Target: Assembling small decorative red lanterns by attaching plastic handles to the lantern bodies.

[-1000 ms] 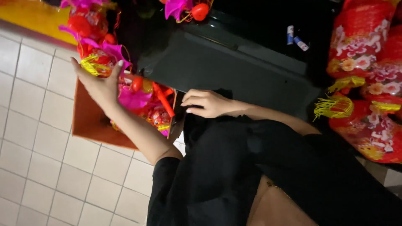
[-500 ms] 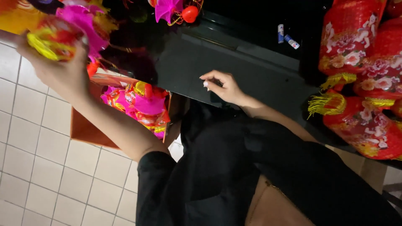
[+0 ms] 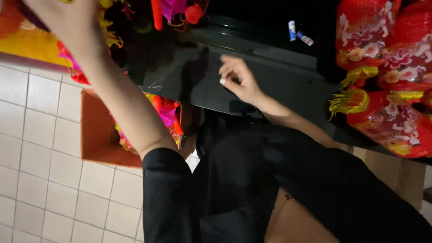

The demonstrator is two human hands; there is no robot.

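Note:
My left hand (image 3: 60, 20) is raised to the top left corner, its fingers cut off by the frame edge. Bits of a yellow and pink paper decoration (image 3: 110, 27) show around it, and the hand appears shut on that decoration. Over the black glossy tabletop (image 3: 288, 76) hovers my right hand (image 3: 237, 78), its fingers loosely curled and holding nothing. Black sleeves cover both upper arms, and my black clothing fills the lower middle.
An orange-brown cardboard box (image 3: 96, 135) with bright pink and red decorations stands on the white tiled floor (image 3: 31, 148). Red flowered lanterns (image 3: 387, 67) with yellow tassels crowd the right. Two small tubes (image 3: 298, 34) lie at the table's back. Pink and red ornaments (image 3: 180, 9) hang at the top.
My left hand has lifted the colourful decoration out of the box and up past the top edge. My right hand has moved forward over the black tabletop.

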